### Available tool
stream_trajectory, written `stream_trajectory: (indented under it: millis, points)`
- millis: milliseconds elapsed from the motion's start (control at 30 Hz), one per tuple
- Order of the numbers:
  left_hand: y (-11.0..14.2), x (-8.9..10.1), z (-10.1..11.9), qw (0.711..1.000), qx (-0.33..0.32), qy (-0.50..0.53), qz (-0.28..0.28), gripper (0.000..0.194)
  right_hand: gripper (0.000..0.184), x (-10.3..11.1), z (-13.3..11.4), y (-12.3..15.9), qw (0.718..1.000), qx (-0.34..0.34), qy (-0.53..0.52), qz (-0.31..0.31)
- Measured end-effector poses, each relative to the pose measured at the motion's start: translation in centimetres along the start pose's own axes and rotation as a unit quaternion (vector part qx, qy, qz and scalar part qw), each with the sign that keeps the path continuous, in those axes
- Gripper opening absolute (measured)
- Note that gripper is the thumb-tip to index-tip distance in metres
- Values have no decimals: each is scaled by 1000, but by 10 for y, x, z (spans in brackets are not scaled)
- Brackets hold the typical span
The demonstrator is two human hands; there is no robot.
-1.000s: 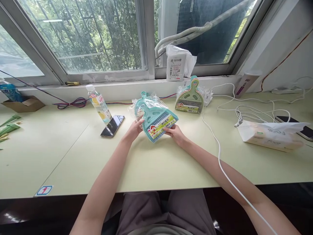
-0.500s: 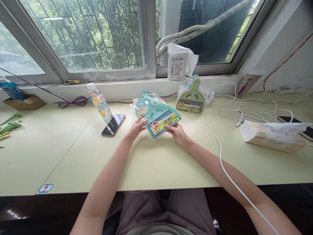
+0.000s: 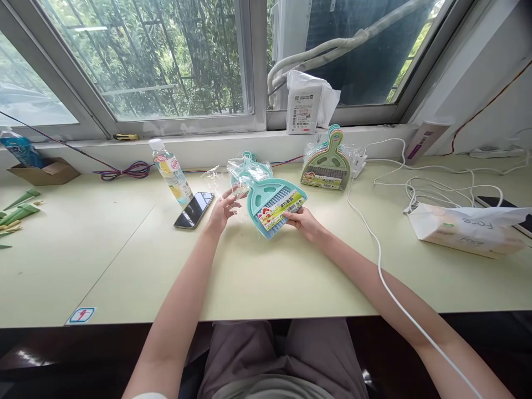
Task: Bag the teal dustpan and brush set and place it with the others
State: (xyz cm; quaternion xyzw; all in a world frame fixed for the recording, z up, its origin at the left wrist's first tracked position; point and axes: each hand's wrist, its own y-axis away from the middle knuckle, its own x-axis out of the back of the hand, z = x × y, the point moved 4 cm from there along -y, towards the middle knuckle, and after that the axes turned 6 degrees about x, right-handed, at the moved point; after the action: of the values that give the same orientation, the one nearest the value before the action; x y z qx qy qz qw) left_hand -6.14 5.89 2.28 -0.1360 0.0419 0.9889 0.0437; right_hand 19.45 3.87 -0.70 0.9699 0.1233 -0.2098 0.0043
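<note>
My right hand (image 3: 305, 224) grips the lower right edge of a mint-green mini dustpan and brush set (image 3: 258, 200), with its thumb on the yellow printed label. The set is tilted, handle up to the left, and clear plastic film (image 3: 239, 173) bunches around its handle. My left hand (image 3: 226, 208) is beside the pan's left edge, fingers spread and partly curled. Whether its fingertips touch the film I cannot tell. Another mint dustpan (image 3: 248, 158) lies just behind, partly covered. A stack of wrapped dustpan sets (image 3: 325, 160), green on top, leans near the windowsill at the right.
Left of my hands are a phone (image 3: 194, 210) and a leaning drink bottle (image 3: 172, 172). At the right lie a tissue pack (image 3: 465, 230) and coiled white cables (image 3: 432, 188); one cable crosses over my right forearm. A cardboard box (image 3: 45, 170) and green leaves (image 3: 20, 213) are far left.
My left hand has let go of the dustpan set and moved left, its fingers opening. Plastic film now shows raised around the handle. The right hand keeps its hold.
</note>
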Motion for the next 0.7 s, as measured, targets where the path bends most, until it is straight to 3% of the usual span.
stream_trajectory:
  millis: [133,433,700]
  points:
    - [0,-5,-5,1000,25,13,-8,53,27,-6,3,2,999,-30,2,-42]
    - [2,-20,-20,988,66,-25,-135,51,25,-3,4,1,999,-29,6,-33]
    - [1,-12,-17,986,78,-73,-129,54,21,-5,-2,3,1000,-17,16,-10]
